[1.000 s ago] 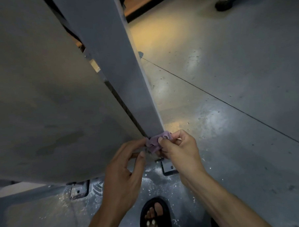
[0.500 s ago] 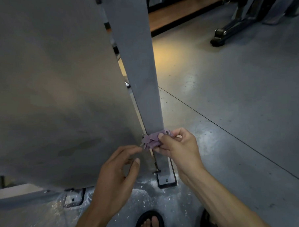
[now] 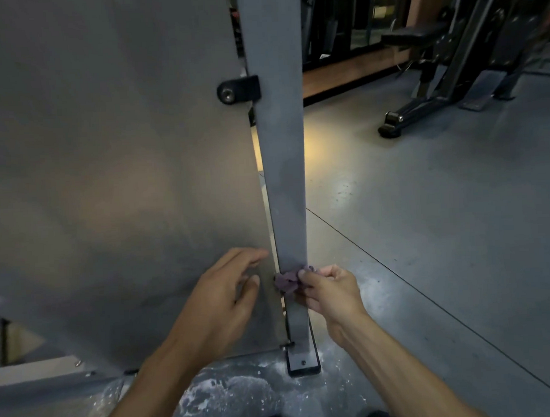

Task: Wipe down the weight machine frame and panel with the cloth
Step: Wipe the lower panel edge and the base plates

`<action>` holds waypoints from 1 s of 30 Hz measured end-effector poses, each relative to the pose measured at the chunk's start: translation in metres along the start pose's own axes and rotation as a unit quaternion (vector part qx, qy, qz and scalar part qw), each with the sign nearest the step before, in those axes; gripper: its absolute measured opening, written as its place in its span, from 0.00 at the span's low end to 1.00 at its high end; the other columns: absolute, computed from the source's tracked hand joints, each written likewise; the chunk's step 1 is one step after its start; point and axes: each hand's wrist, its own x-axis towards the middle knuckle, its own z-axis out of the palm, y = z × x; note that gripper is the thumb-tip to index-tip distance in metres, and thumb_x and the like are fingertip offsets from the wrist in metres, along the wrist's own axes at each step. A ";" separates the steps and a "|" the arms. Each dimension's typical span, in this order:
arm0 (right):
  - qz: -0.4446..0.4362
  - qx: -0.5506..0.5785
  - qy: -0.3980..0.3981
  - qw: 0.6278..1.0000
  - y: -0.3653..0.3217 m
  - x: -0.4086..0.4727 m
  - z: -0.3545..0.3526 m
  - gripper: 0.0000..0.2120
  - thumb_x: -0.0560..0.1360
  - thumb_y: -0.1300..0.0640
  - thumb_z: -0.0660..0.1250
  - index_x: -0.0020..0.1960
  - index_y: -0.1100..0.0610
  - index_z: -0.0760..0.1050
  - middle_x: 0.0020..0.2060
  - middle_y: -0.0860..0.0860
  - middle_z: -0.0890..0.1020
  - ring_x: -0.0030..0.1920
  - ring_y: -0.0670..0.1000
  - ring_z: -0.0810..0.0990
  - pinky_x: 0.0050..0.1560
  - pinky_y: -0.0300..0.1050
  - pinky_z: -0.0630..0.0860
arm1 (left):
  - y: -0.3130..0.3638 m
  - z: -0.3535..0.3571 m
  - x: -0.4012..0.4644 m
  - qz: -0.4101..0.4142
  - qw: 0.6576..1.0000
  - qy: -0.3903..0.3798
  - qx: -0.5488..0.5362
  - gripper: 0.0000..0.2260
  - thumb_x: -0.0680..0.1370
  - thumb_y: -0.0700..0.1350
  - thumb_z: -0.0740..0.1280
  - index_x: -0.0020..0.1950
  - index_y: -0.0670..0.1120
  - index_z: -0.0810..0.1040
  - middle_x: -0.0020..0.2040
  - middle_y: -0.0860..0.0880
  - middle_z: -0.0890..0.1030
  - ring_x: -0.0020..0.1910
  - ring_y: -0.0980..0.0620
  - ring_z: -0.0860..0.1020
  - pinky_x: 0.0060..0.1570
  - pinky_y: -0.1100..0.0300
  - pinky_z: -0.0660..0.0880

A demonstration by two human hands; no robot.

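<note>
While the right hand (image 3: 329,289) pinches the bunched purple cloth (image 3: 286,282) against the lower part of the grey frame post (image 3: 280,183), the left hand (image 3: 222,300) has let go of it and now hovers with fingers loose, in front of the panel (image 3: 108,184); a second ago both were at the cloth; the view has lifted too, so my guess is an upward stroke comes next, with most of the post unwiped.
</note>
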 end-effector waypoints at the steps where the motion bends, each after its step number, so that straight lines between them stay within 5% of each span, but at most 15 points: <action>1: -0.007 0.017 -0.013 1.000 -0.008 -0.002 0.002 0.12 0.77 0.70 0.71 0.44 0.59 0.69 0.40 0.65 0.85 0.40 0.62 0.86 0.51 0.66 0.83 | 0.006 -0.006 0.002 0.004 1.000 0.005 0.000 0.14 0.82 0.41 0.62 0.67 0.50 0.79 0.60 0.62 0.78 0.63 0.62 0.77 0.62 0.70 0.71; 5: -0.054 0.060 -0.058 0.995 -0.044 -0.016 0.010 0.11 0.78 0.69 0.71 0.48 0.60 0.69 0.40 0.64 0.86 0.34 0.56 0.87 0.37 0.46 0.85 | 0.022 -0.031 0.017 0.005 0.998 0.052 0.024 0.16 0.82 0.34 0.64 0.66 0.48 0.79 0.60 0.57 0.80 0.62 0.65 0.77 0.61 0.75 0.67; 9: -0.045 0.009 -0.014 0.999 -0.040 -0.022 0.010 0.10 0.77 0.68 0.72 0.45 0.61 0.71 0.43 0.67 0.86 0.35 0.57 0.87 0.33 0.46 0.83 | 0.045 -0.048 0.031 -0.010 0.997 0.059 0.043 0.18 0.82 0.34 0.62 0.68 0.48 0.78 0.63 0.56 0.79 0.61 0.65 0.76 0.61 0.76 0.68; 14: -0.061 0.025 -0.036 0.997 -0.067 -0.031 0.024 0.12 0.78 0.71 0.69 0.43 0.60 0.69 0.35 0.62 0.85 0.30 0.55 0.86 0.34 0.46 0.85 | 0.062 -0.048 0.045 -0.055 0.995 0.075 0.045 0.18 0.81 0.34 0.60 0.67 0.47 0.78 0.62 0.53 0.80 0.62 0.55 0.78 0.66 0.58 0.73; 18: -0.083 0.013 -0.019 0.996 -0.071 -0.037 0.028 0.09 0.77 0.68 0.72 0.43 0.61 0.72 0.39 0.64 0.86 0.34 0.56 0.86 0.35 0.46 0.84 | 0.069 -0.037 0.044 -0.105 0.984 0.142 -0.003 0.17 0.80 0.34 0.61 0.64 0.50 0.79 0.56 0.57 0.81 0.53 0.62 0.79 0.54 0.71 0.72; 24: -0.064 0.009 -0.047 0.997 -0.069 -0.039 0.031 0.08 0.80 0.69 0.66 0.44 0.69 0.82 0.42 0.65 0.87 0.40 0.58 0.87 0.43 0.47 0.86 | 0.060 -0.032 0.030 -0.094 0.980 0.164 -0.062 0.17 0.82 0.35 0.63 0.68 0.49 0.77 0.59 0.57 0.81 0.59 0.64 0.78 0.62 0.68 0.73; 30: -0.079 0.052 -0.012 0.995 -0.080 -0.044 0.043 0.05 0.79 0.69 0.70 0.46 0.64 0.74 0.35 0.61 0.85 0.35 0.55 0.87 0.35 0.44 0.84 | 0.052 -0.035 0.032 -0.099 0.977 0.171 -0.084 0.18 0.81 0.33 0.63 0.67 0.51 0.77 0.57 0.58 0.82 0.56 0.67 0.79 0.58 0.73 0.73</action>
